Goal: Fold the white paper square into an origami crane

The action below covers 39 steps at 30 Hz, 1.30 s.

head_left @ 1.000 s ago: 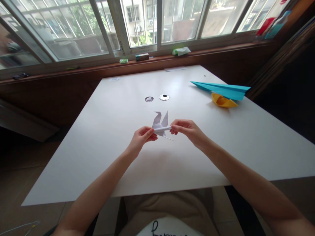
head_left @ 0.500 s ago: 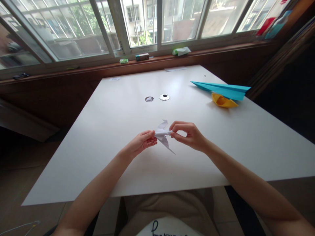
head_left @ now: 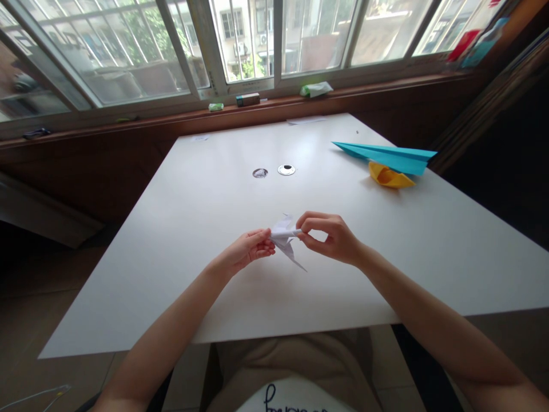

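Observation:
Between my two hands is a white folded-paper crane (head_left: 283, 234), held above the table with its pointed wings sticking out toward the window and toward me. My left hand (head_left: 253, 246) pinches its left end between thumb and fingers. On the other side, the thumb and forefinger of my right hand (head_left: 328, 236) are closed on its narrow right end. My fingertips hide both ends of the paper.
The white table (head_left: 193, 194) stands below the window. Toward its right edge lie a blue paper plane (head_left: 386, 155) and a yellow paper boat (head_left: 390, 176). Two round cable holes (head_left: 286, 170) are set in the tabletop. Small items, among them a green-and-white packet (head_left: 316, 90), rest on the sill.
The paper crane has tilted slightly, and its far wing tip now looks lower and thinner. Both hands keep their pinch and have hardly moved.

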Each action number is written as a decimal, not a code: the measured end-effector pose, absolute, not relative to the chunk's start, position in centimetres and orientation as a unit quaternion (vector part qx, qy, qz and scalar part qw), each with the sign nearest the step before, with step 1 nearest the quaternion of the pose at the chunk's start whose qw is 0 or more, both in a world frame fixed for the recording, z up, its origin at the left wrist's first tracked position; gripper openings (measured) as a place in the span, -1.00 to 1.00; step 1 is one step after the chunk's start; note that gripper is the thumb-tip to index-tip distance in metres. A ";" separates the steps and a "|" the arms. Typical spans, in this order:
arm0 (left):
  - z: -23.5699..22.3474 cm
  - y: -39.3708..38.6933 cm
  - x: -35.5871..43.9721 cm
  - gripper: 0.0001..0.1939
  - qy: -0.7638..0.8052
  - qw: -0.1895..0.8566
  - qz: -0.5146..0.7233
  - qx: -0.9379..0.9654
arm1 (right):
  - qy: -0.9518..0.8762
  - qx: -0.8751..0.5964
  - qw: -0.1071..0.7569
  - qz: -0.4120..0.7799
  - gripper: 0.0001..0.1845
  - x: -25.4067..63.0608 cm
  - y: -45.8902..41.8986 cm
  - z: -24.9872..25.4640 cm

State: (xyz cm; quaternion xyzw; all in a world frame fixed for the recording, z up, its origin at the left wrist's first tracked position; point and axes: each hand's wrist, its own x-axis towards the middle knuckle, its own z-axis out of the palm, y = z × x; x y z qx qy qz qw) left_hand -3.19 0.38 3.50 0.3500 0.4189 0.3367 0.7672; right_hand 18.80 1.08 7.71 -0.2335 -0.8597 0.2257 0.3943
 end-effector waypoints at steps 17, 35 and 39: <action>4.2 -0.6 -2.2 -0.77 0.428 0.639 0.499 0.400 | -0.747 -0.295 0.416 0.426 -0.62 18.7 1.0 8.0; 4.3 -1.5 -1.5 -0.49 0.371 0.561 0.523 0.524 | -0.661 -0.313 0.471 0.494 -0.77 17.2 0.8 5.4; 4.2 -1.8 -1.2 -0.54 0.372 0.535 0.526 0.546 | -0.646 -0.312 0.474 0.509 -0.72 17.0 0.7 5.1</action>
